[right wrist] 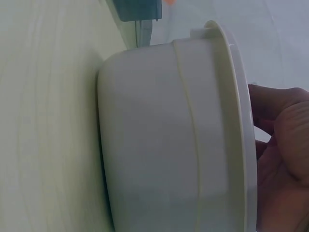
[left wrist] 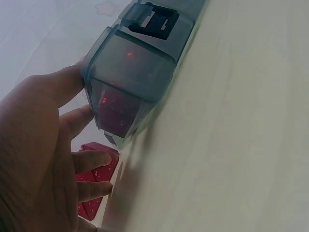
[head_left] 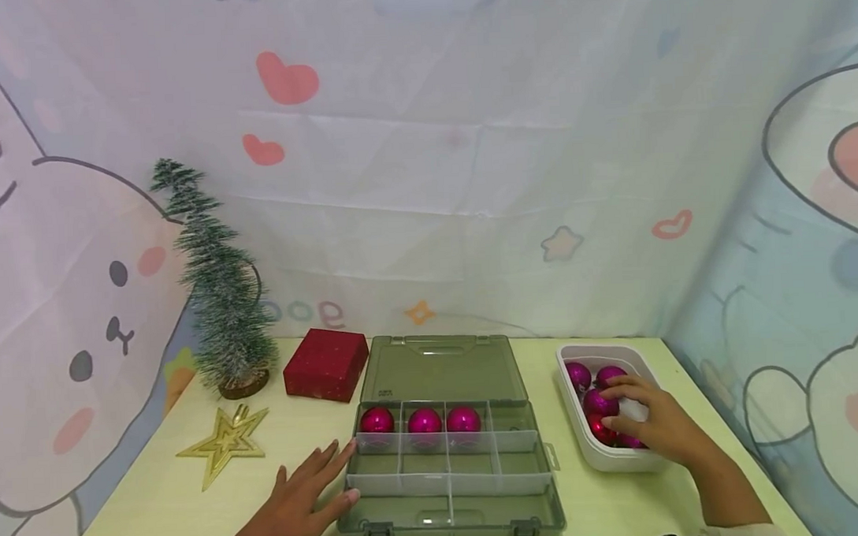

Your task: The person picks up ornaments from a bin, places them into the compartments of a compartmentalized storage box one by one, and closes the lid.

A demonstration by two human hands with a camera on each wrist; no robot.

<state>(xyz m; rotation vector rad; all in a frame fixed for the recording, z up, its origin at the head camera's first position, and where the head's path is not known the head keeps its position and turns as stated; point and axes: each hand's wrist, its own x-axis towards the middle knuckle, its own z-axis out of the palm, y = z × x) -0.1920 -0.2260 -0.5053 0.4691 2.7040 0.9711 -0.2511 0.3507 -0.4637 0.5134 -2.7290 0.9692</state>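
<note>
My left hand (head_left: pixel 302 493): fingers spread, nearly straight, tips touching left side of green-tinted compartment box (head_left: pixel 402 509), its lid (head_left: pixel 443 370) open. Three magenta baubles (head_left: pixel 424 421) in back row, one per compartment, counted from left. My right hand (head_left: pixel 654 424) dips into white tub (head_left: pixel 620 460), thumb and fingers about magenta bauble (head_left: pixel 597 403); cannot tell whether pinched. Gold star (head_left: pixel 225 443) lies beyond left hand.

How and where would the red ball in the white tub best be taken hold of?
Probably from above, pinching the red ball across opposite sides at its widest part. It is round, lies beside magenta balls, and sits inside the white tub, whose raised wall would hinder a sideways approach. The right hand hangs over the tub's right rim.
</note>
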